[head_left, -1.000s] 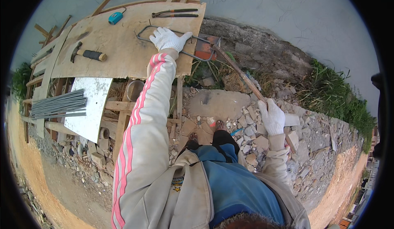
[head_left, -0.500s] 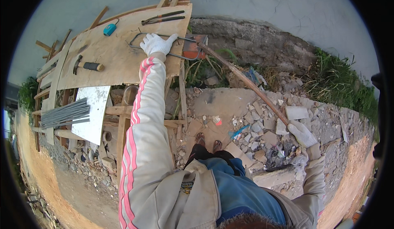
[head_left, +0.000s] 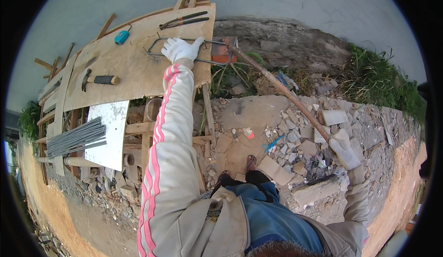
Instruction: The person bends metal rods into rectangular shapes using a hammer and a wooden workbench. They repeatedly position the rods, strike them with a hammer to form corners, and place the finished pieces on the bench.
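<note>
My left hand (head_left: 181, 49), in a white glove, lies on a bent steel rod frame (head_left: 157, 40) atop the plywood board (head_left: 138, 68). Its thumb is spread from the fingers, which rest flat over the frame. The frame's right end reaches an orange-red block (head_left: 221, 52) at the board's edge. A long rusty pipe (head_left: 281, 87) slants from this block toward the lower right. My right hand (head_left: 344, 153), also gloved, is closed around the pipe's near end.
On the board lie a hammer (head_left: 99, 79), a teal tape measure (head_left: 122, 37) and long-handled pincers (head_left: 184, 20). Straight steel rods (head_left: 76, 138) rest across a white sheet (head_left: 107, 153). Rubble (head_left: 295, 137) covers the ground right of my feet; a grey wall (head_left: 314, 3) stands behind.
My feet have shifted, one now farther forward than the other. The view has moved slightly. My left hand stays on the rod frame and my right hand keeps its grip on the pipe.
</note>
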`<state>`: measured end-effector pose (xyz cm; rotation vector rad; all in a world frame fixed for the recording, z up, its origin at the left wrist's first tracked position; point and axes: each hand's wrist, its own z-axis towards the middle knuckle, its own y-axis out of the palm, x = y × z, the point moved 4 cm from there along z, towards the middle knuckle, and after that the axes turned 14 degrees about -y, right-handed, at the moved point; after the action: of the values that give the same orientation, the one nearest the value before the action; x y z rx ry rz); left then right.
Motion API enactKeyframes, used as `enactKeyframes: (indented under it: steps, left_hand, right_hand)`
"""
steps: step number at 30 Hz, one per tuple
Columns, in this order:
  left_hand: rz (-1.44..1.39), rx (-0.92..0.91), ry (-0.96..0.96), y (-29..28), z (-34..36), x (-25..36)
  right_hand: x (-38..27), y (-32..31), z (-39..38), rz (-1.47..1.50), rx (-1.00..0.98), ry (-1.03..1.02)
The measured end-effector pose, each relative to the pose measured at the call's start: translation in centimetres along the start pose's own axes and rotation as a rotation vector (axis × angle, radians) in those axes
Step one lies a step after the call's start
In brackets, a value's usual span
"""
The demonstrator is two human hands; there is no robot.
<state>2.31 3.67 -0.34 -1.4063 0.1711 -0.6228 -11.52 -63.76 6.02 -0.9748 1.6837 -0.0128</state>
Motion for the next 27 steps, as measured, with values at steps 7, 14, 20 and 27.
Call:
enactKeyframes:
  steps: [7,14,20,27]
  left_hand:
    - [0.021,-0.037,0.000,-0.3,-0.1,0.0]
    - [-0.019,-0.028,0.006,-0.1,-0.1,-0.4]
    - [-0.026,-0.082,0.045,-0.1,0.0,-0.5]
    - [-0.007,-0.038,0.049,-0.1,-0.1,-0.4]
  right_hand:
    - [-6.6,17.4,-7.2,0.354,0.158,0.147]
    - [-9.0,25.0,-9.0,0.774,0.145,0.224]
    - [-8.5,24.9,-9.0,1.077,-0.012,0.219]
    - [-10.9,32.8,-9.1,1.227,0.020,0.269]
